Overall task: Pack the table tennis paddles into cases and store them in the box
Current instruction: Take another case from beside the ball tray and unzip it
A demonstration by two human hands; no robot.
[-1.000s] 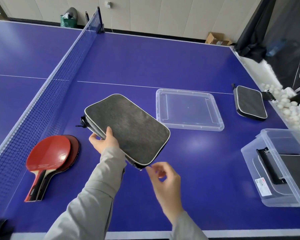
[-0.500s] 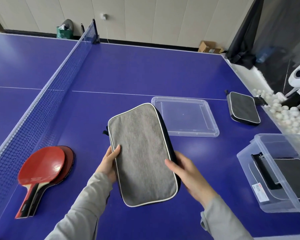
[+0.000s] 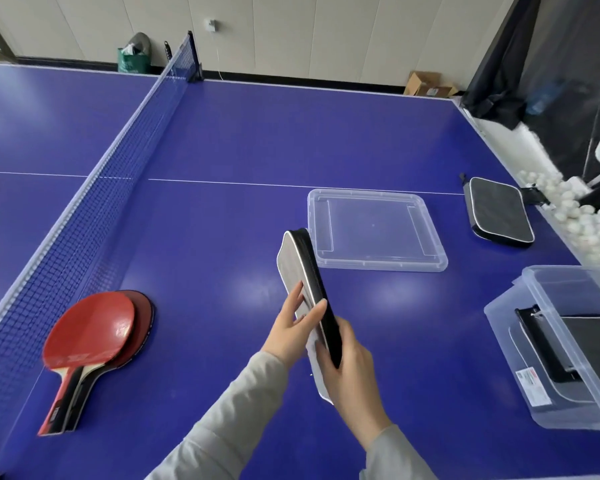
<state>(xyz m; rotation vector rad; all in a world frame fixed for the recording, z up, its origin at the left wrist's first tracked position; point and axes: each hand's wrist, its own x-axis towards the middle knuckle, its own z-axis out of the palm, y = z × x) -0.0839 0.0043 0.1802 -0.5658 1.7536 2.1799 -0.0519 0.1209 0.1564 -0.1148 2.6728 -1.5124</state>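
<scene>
Both my hands, left hand (image 3: 293, 329) and right hand (image 3: 349, 367), grip the light, soft-sided case (image 3: 303, 282) edge-up by its lower end, likely floppy above my fingers.

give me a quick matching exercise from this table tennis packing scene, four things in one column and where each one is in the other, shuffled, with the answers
Things:
1. red paddles
2. clear lid
3. grey case
4. storage box

Places:
A. held on edge in both hands
B. flat on the table, centre right
C. by the net, on the left
D. at the right edge, with a dark case inside

Pairs: 1-C, 2-B, 3-A, 4-D
</scene>
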